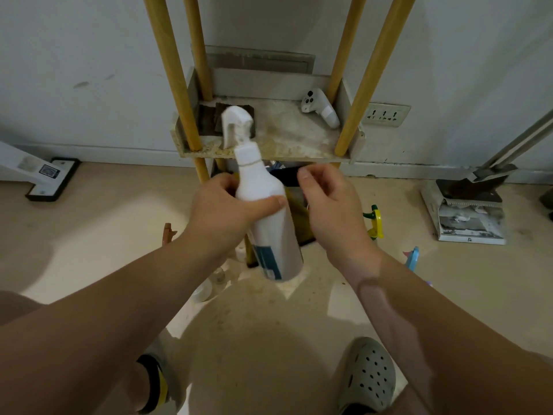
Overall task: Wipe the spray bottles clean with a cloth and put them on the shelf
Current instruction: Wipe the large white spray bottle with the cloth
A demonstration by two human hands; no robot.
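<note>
One spray bottle [269, 211], left hand [221, 211] fingers hidden behind.

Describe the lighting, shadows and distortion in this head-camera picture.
Head view: dim, uneven light; bright patches on the floor beside the person's broad shadow; wide-angle bending splays the shelf posts outward; the white spray bottle in the left hand looks slightly soft.
</note>
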